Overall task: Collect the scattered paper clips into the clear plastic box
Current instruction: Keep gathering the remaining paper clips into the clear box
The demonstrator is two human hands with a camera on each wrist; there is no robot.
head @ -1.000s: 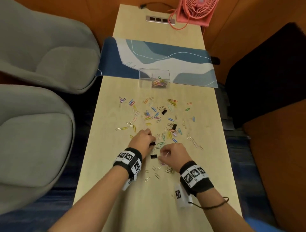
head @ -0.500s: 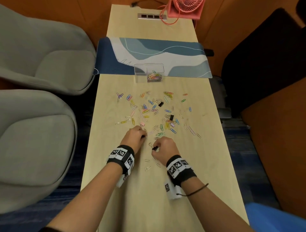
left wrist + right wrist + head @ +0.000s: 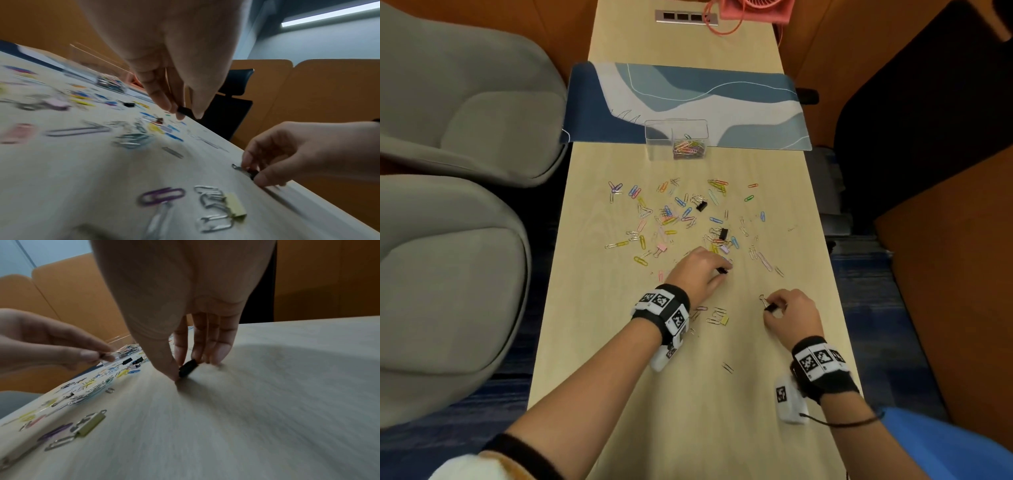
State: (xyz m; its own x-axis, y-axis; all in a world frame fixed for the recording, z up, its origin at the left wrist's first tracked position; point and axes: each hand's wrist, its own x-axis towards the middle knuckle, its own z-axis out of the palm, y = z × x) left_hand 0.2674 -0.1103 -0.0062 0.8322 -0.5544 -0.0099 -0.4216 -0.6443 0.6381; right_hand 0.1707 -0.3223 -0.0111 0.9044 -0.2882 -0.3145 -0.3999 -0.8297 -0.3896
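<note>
Two hands are pinching small black binder clips: the right hand [image 3: 789,313] is gripping one [image 3: 187,368] against the pale wooden worktop [image 3: 722,428], nearest the viewer and far from the clear plastic box [image 3: 676,138], while the left hand [image 3: 700,272] is holding another [image 3: 183,111] slightly closer to that box. I judge the right hand's clip is risking a slip, since only fingertips are clamping its small, springy body. Binder clips are also getting picked where the task names paper clips, so mixing is looming. Between hands and box, many coloured and silver paper clips [image 3: 671,219] are lying scattered, crowding any low carry. Inside the box, a small heap of coloured paper clips [image 3: 688,150] is sitting. Just behind the box, a blue-and-white patterned mat [image 3: 739,99] is lying across the worktop.
</note>
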